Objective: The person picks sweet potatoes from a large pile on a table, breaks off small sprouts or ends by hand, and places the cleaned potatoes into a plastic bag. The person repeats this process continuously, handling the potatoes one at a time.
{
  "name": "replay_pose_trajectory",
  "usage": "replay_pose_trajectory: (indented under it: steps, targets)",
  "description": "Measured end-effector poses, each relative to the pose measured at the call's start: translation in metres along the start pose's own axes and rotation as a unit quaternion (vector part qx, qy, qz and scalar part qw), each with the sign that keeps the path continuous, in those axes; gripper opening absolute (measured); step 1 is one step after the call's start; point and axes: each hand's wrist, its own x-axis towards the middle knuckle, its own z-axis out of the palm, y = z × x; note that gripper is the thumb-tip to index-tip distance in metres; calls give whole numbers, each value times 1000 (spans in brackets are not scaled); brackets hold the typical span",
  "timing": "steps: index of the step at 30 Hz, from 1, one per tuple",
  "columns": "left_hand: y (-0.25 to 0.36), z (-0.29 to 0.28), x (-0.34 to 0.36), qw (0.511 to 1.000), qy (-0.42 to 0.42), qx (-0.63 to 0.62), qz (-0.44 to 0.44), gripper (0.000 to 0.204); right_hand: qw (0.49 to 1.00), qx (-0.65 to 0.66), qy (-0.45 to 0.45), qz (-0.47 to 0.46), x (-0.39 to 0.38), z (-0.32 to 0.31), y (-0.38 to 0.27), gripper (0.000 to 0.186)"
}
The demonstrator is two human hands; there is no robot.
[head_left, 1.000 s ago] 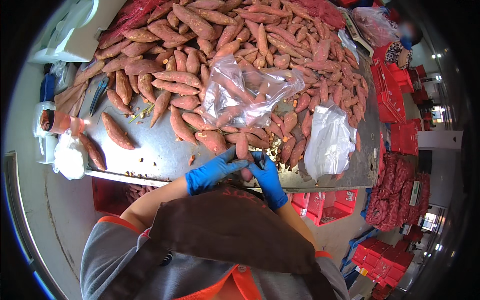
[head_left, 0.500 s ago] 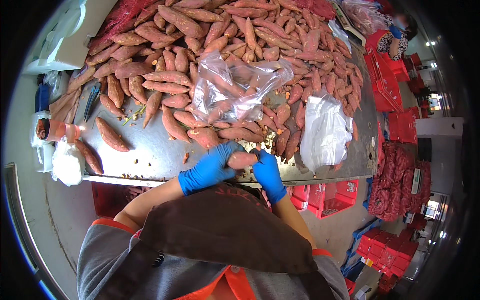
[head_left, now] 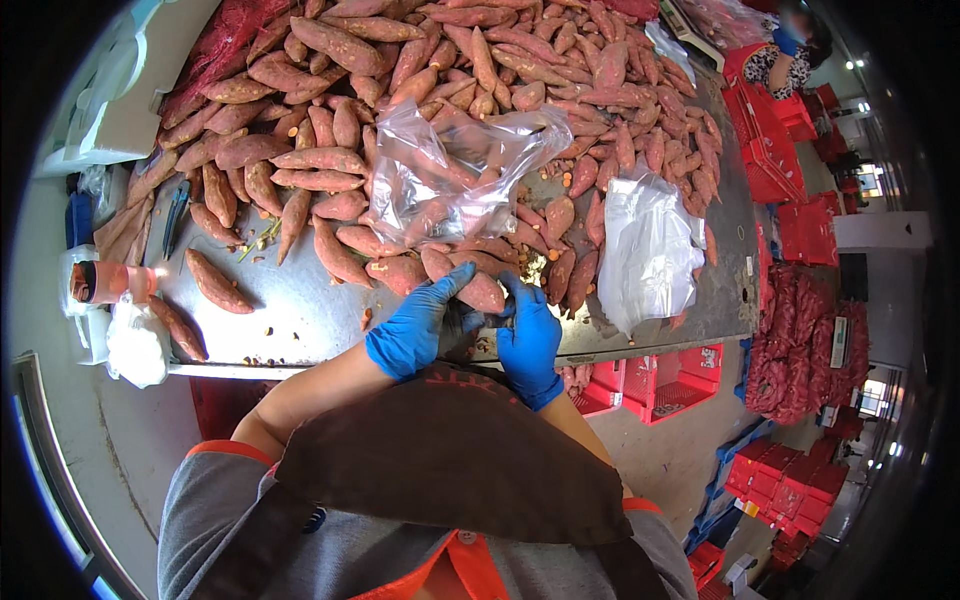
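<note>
My left hand [head_left: 412,325], in a blue glove, is closed around a reddish sweet potato [head_left: 478,291] above the table's near edge. My right hand [head_left: 530,335], gloved the same way, has curled fingers at the right end of that sweet potato. A small dark thing shows by its fingers, too hidden to name. Just beyond the hands, a crumpled clear plastic bag [head_left: 440,190] lies over part of a big heap of sweet potatoes [head_left: 330,160]. To the right lies a flat stack of clear bags [head_left: 648,255].
The metal table [head_left: 310,300] has scattered cut bits. One loose sweet potato [head_left: 217,282], a dark cutter [head_left: 175,215], a pink-tinted bottle [head_left: 110,282] and a white bag [head_left: 138,340] are on the left. Red crates [head_left: 675,385] stand below; a person [head_left: 790,60] is at far right.
The sweet potato between my hands now points up-left and lies farther out over the table's edge. My left fingers have shifted along it; my right hand has dropped slightly.
</note>
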Motion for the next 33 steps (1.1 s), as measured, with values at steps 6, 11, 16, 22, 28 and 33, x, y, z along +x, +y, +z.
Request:
replay_pose_trajectory:
  steps: [6, 11, 16, 22, 28, 33]
  targets:
    - [-3, -4, 4, 999, 41, -30, -10, 34, 997, -72, -19, -22, 6, 8, -2, 57]
    - [-18, -28, 11, 992, 20, -98, -75, 34, 992, 67, 89, 59, 4, 36, 40, 39]
    - [6, -21, -12, 997, -15, -2, -73, 30, 996, 18, 19, 83, 5, 40, 88, 37]
    - [23, -33, -34, 998, 12, 43, 46, 23, 982, -165, -85, -13, 24, 57, 81, 43]
    - [32, -45, -49, 980, -47, 170, 91, 33, 873, 309, -243, 287, 4, 8, 79, 34]
    - [25, 4, -50, 929, -149, 329, 79, 48, 835, 406, -245, 279, -8, 3, 39, 27]
